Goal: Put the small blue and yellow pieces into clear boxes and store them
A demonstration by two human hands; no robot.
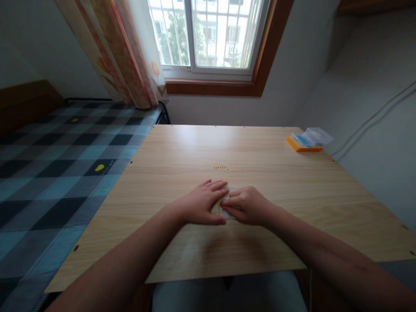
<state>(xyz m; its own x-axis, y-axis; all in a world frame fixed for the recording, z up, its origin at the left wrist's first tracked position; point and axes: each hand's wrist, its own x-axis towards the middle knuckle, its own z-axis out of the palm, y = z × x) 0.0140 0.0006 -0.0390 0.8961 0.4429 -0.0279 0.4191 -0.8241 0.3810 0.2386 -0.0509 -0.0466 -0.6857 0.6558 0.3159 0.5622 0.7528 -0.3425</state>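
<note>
A small clear, whitish plastic plate (230,216) lies on the wooden table, mostly covered by my hands. Over its left side rests my left hand (208,203), flat with fingers stretched out and thumb apart. My right hand (247,204) is closed in a pinch over the right side of the plate. At its fingertips shows a small yellow piece (220,204); its exact shape is too small to tell. Farther from me, beyond both hands, several tiny yellow pieces (221,167) lie in a short row on the table.
An orange box (303,149) with a raised clear lid and something blue inside stands at the table's far right. The light wooden table (156,173) has a checked bed (65,173) along its left side. A window (214,39) and a curtain (126,52) are behind it.
</note>
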